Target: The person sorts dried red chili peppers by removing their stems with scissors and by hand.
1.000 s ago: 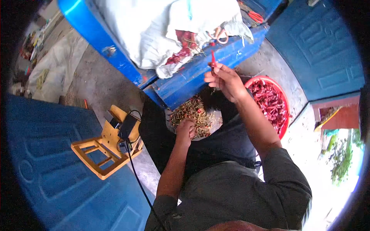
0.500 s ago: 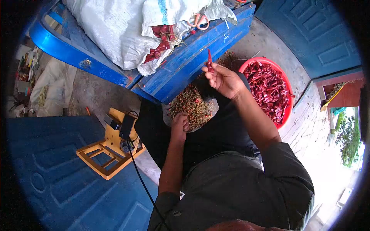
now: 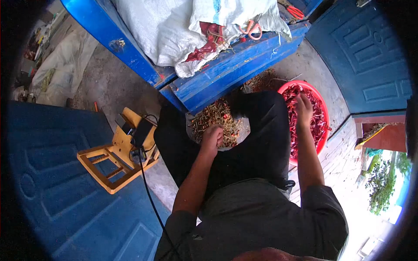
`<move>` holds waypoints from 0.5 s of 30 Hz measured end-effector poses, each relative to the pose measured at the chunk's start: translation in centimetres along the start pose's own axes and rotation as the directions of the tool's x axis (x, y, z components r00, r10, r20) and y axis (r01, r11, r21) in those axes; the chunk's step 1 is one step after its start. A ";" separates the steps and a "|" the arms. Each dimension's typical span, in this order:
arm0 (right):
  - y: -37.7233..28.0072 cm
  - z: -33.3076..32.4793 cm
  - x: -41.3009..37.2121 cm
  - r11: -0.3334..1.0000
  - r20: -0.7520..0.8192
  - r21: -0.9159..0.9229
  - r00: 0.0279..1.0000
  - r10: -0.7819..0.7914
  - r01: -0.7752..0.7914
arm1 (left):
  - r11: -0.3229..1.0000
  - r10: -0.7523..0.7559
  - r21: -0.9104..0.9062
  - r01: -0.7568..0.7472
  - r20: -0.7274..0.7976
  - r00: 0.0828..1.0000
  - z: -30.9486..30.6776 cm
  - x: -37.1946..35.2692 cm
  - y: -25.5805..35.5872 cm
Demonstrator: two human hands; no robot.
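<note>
My right hand point(image 3: 304, 112) is over the red basin point(image 3: 324, 139), its fingers slightly apart and pointing toward the far side. Dried red chilies point(image 3: 317, 124) fill this basin, and no separate chili shows clearly in the hand. Between my knees, my left hand point(image 3: 213, 135) is closed in a fist at the near edge of a pile of chili stems and scraps point(image 3: 204, 122). Whatever its fingers hold is hidden.
A white woven sack point(image 3: 152, 32), with red chilies at its torn opening, lies on a blue wooden bench point(image 3: 235, 61). Pink-handled scissors point(image 3: 251, 30) rest beside it. A yellow wooden stool point(image 3: 115, 174) carrying a black device with a cable stands at left.
My right hand has moved from above my knee, where it held up one dried chili, to over the basin. My left hand remains closed near the stem pile. The view has shifted.
</note>
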State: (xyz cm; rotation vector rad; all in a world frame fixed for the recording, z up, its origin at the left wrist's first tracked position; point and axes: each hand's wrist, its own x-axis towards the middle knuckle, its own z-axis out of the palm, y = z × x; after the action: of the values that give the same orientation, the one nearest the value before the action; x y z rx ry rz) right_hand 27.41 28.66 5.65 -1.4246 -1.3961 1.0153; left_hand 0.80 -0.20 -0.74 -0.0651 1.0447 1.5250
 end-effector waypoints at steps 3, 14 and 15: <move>-7.9 11.3 -2.0 0.981 0.376 0.094 0.906 -0.193 0.170 | 0.999 -0.043 0.007 0.044 -0.031 0.999 0.1 0.1 0.8; -19.3 28.8 -3.5 0.575 0.621 -0.323 0.626 -0.471 0.752 | 0.988 0.048 -0.141 -0.055 -0.053 0.997 -1.8 -1.5 1.4; -19.5 28.4 -3.3 0.610 0.643 -0.318 0.638 -0.424 0.726 | 0.989 0.048 -0.137 -0.053 -0.038 0.998 -1.7 -1.4 1.4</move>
State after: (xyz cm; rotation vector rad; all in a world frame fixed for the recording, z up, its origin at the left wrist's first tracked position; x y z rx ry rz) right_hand -5.46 26.38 16.11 -0.9003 -2.5317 0.5383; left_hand -0.83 -2.16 -0.19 -0.1632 0.9734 1.6465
